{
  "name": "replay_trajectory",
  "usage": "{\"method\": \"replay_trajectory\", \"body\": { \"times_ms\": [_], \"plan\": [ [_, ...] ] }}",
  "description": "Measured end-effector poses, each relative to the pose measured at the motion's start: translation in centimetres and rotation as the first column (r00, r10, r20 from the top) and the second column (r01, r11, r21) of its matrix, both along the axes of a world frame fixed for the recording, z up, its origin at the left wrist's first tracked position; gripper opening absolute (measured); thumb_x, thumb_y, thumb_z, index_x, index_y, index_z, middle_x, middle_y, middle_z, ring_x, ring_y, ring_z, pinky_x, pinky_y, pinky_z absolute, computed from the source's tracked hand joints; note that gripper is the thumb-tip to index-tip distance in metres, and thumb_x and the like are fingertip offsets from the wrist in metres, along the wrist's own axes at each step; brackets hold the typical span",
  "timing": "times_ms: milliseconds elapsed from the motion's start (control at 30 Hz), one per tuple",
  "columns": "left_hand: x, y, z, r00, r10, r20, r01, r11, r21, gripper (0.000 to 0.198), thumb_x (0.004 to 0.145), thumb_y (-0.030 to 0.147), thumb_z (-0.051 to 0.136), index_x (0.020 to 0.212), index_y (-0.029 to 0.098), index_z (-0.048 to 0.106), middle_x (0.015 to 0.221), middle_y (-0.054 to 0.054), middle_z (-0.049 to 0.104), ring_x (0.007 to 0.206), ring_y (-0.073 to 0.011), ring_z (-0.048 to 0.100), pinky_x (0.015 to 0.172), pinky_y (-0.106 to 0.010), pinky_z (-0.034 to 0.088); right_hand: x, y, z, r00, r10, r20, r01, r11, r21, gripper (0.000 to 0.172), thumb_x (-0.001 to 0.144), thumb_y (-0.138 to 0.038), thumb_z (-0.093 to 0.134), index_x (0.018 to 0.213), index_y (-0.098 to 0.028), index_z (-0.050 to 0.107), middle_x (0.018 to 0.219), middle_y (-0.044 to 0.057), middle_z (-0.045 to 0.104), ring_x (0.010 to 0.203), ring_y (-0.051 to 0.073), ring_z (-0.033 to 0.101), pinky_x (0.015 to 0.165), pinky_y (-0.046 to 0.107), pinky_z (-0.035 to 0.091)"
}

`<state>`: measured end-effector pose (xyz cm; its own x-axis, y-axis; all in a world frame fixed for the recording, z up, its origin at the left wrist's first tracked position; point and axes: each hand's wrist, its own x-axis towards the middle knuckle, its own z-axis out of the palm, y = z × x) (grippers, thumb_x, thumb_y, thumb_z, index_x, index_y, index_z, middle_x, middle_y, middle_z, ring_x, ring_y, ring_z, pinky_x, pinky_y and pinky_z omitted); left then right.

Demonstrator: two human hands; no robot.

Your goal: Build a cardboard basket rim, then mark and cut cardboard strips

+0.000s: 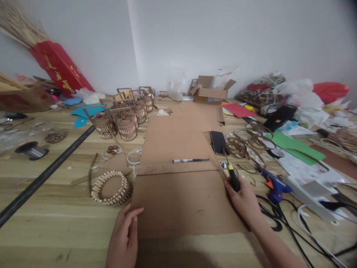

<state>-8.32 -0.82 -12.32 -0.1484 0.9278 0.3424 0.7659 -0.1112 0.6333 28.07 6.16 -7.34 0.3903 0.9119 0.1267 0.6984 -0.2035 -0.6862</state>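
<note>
A large brown cardboard sheet (184, 201) lies flat on the wooden table in front of me. My left hand (124, 234) rests on its near left edge, fingers stretched flat. My right hand (245, 199) is closed on a yellow-and-black utility knife (232, 178) at the sheet's right edge, blade end pointing away from me. A second cardboard sheet (178, 143) lies farther back with a pen (190, 160) on it. A ring of small wooden slats (111, 188) sits left of the near sheet.
Several small slatted round baskets (126, 123) stand at back left. A black phone (217, 141), cardboard rings (251, 139), a blue glue gun (275, 184) with black cables, scissors (269, 214) and coloured paper crowd the right. A black rail (44, 175) crosses the left; an open box (210, 91) stands by the wall.
</note>
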Motion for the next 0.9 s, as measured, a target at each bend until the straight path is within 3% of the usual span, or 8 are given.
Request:
{"method": "replay_trajectory", "body": {
  "times_ms": [200,367,467,600,767,900],
  "plan": [
    [-0.9,-0.1,0.6,0.992,-0.021,-0.122,0.023,1.000,0.016,0.037,0.099,0.038,0.037,0.104,0.021,0.069,0.114,-0.013,0.069,0.113,-0.0300,0.062,0.094,-0.048,0.052,-0.4,-1.4,-0.5,0.982,0.173,0.075,-0.159,0.974,-0.163,0.017,0.078,-0.041,0.049,0.084,-0.025,0.051,0.071,0.005,0.064,0.070,0.026,0.060,0.066,0.034,0.043],
    [-0.3,-0.6,1.3,0.933,-0.021,-0.359,0.035,0.999,0.031,0.036,0.100,0.038,0.039,0.105,0.018,0.068,0.133,-0.021,0.057,0.121,-0.0371,0.055,0.101,-0.058,0.043,0.8,-1.4,-0.3,0.974,0.223,0.041,-0.208,0.952,-0.226,0.013,0.079,-0.034,0.054,0.084,-0.023,0.058,0.079,0.005,0.068,0.076,0.024,0.061,0.071,0.032,0.043],
    [0.6,-1.0,1.1,0.899,-0.141,-0.416,0.182,0.981,0.061,0.034,0.099,0.036,0.043,0.111,0.015,0.067,0.139,-0.022,0.052,0.127,-0.0388,0.050,0.103,-0.058,0.042,2.2,-0.8,-0.3,0.976,0.219,0.007,-0.212,0.953,-0.216,0.018,0.080,-0.033,0.054,0.090,-0.020,0.063,0.082,0.004,0.070,0.077,0.022,0.062,0.072,0.032,0.046],
    [1.6,-1.1,0.0,0.814,-0.370,-0.448,0.431,0.902,0.037,0.035,0.099,0.035,0.047,0.125,0.017,0.063,0.143,-0.019,0.051,0.130,-0.0363,0.048,0.101,-0.053,0.048,4.0,0.4,-0.7,0.984,0.176,-0.010,-0.175,0.964,-0.200,0.027,0.078,-0.036,0.057,0.096,-0.019,0.065,0.076,0.002,0.068,0.067,0.020,0.059,0.064,0.031,0.045],
    [1.9,-0.9,-0.7,0.780,-0.389,-0.491,0.431,0.902,-0.029,0.039,0.100,0.038,0.046,0.127,0.017,0.063,0.143,-0.018,0.053,0.132,-0.0370,0.046,0.102,-0.055,0.049,5.1,0.7,0.2,0.992,0.122,0.021,-0.117,0.981,-0.153,0.027,0.079,-0.044,0.060,0.091,-0.020,0.062,0.075,0.004,0.065,0.072,0.023,0.059,0.067,0.034,0.045],
    [2.2,-0.5,0.0,0.751,-0.389,-0.533,0.421,0.904,-0.066,0.036,0.100,0.035,0.047,0.125,0.017,0.065,0.141,-0.018,0.054,0.129,-0.0367,0.049,0.101,-0.054,0.051,3.7,-0.7,2.2,0.944,0.217,-0.250,-0.259,0.954,-0.153,0.039,0.083,-0.060,0.057,0.094,-0.023,0.055,0.076,0.002,0.065,0.058,0.018,0.058,0.056,0.032,0.046]
  ]
}}
